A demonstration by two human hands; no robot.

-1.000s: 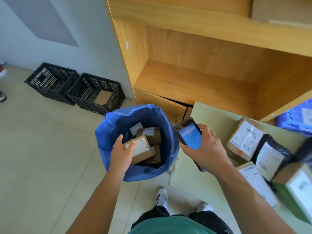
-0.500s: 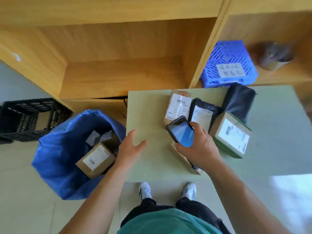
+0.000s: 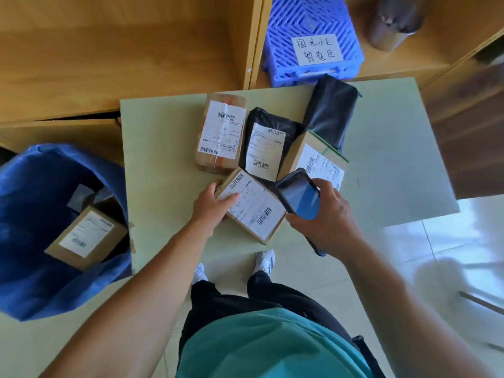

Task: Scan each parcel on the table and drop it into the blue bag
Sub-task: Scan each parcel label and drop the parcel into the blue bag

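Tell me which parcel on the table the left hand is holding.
The cardboard box that lies nearest the person, in front of the rest: the left hand holds its left corner.

A teal fabric shirt point(image 3: 272, 347) is worn, seen at the lower centre of the frame, with black trousers point(image 3: 218, 301) above it. White trainers point(image 3: 264, 261) are worn mid-frame. The forearms point(image 3: 152, 282) are left bare.

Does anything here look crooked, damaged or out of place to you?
Nothing is spilled. The cupboard door by the blue bag sits ajar, showing a dark wedge-shaped gap. The table edge beside the bag looks chipped. The parcels lie at mixed angles, overlapping.
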